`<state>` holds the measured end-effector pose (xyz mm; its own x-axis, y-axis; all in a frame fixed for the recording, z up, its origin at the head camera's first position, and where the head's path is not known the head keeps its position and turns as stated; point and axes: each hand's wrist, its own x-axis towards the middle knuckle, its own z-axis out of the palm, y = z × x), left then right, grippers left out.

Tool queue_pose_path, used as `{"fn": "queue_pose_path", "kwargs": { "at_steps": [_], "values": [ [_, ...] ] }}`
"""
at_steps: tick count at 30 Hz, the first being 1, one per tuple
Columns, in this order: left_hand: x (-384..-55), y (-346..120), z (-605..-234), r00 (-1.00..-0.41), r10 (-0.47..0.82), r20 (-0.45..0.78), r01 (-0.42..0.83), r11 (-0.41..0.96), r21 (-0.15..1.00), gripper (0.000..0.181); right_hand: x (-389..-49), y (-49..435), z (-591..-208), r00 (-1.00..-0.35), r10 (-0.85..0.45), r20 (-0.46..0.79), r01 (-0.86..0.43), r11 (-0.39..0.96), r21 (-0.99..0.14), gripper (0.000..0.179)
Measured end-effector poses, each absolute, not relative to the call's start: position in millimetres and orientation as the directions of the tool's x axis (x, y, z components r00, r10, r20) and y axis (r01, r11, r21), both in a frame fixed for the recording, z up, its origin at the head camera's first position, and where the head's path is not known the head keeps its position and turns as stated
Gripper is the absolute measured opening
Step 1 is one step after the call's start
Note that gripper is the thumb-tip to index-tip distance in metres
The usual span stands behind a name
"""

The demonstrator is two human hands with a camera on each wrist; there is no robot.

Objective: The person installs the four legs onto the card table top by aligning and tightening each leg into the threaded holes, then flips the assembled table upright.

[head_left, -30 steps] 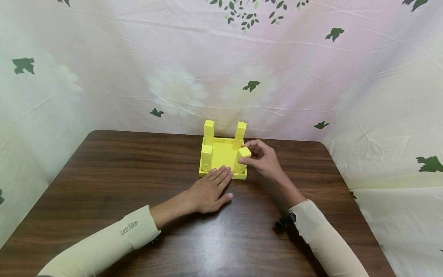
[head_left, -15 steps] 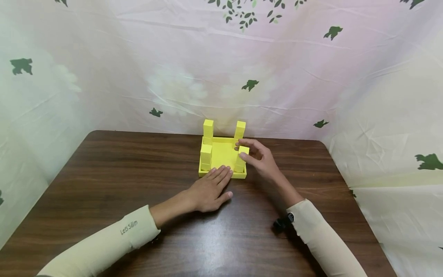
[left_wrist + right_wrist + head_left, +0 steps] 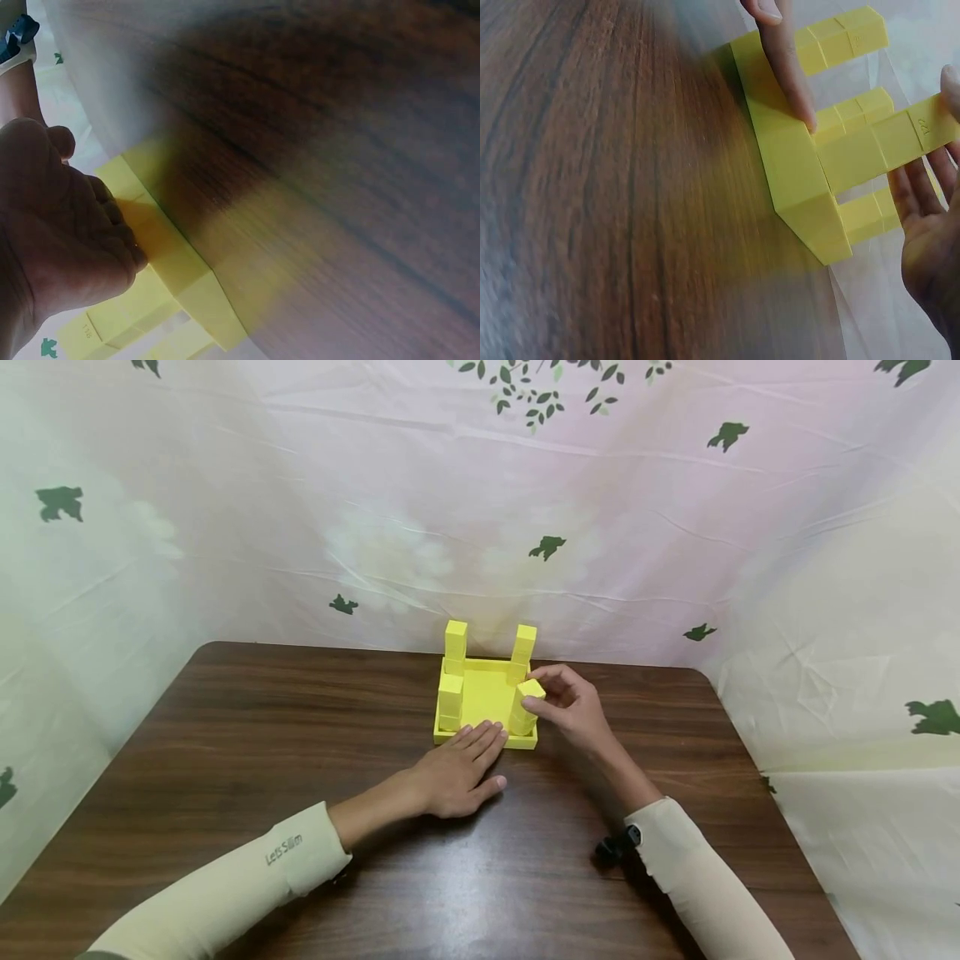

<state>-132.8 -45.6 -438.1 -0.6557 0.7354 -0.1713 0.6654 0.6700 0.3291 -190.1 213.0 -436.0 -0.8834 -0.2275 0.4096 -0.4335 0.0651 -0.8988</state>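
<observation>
A shallow yellow tray (image 3: 487, 693) has a column of stacked yellow blocks standing at each corner. My left hand (image 3: 457, 772) lies flat with straight fingers on the tray's front rim. My right hand (image 3: 573, 710) holds the top of the front right column (image 3: 521, 714) between thumb and fingers. That top block (image 3: 532, 688) sits turned at a slight angle. The right wrist view shows the thumb on one side of the block (image 3: 919, 131) with raised markings, and fingers on the other. Part of this grip is cut off by the frame's edge.
The tray sits towards the back of a dark wood-grain table (image 3: 300, 718). Close by stand the front left column (image 3: 450, 703), back left column (image 3: 455, 647) and back right column (image 3: 523, 652). A patterned cloth (image 3: 420, 527) hangs behind and at both sides.
The top block of the front right column stood straighter half a second ago and is turned again now, with my right fingers shifted slightly. My left hand stays on the rim.
</observation>
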Motion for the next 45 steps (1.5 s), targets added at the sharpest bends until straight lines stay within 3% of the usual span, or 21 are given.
{"fn": "queue_pose_path", "kwargs": {
  "at_steps": [9,16,24,45],
  "values": [
    [-133,-46,-438,-0.657,0.736,-0.166,0.665,0.669,0.332,0.075,-187,206,-435,-0.913,-0.146,0.380,-0.406,0.240,-0.882,0.041],
    [-133,-47,-436,-0.651,0.739,-0.174,0.668,0.666,0.333,0.075,-182,209,-432,-0.907,-0.199,0.372,-0.410,0.212,-0.887,0.043],
    [-133,-46,-437,-0.649,0.741,-0.173,0.667,0.663,0.339,0.075,-179,210,-432,-0.908,-0.154,0.391,-0.419,0.284,-0.862,0.033],
    [-131,-45,-436,-0.652,0.739,-0.169,0.661,0.664,0.350,0.075,-177,207,-430,-0.912,-0.148,0.384,-0.411,0.316,-0.855,0.031]
  ]
}}
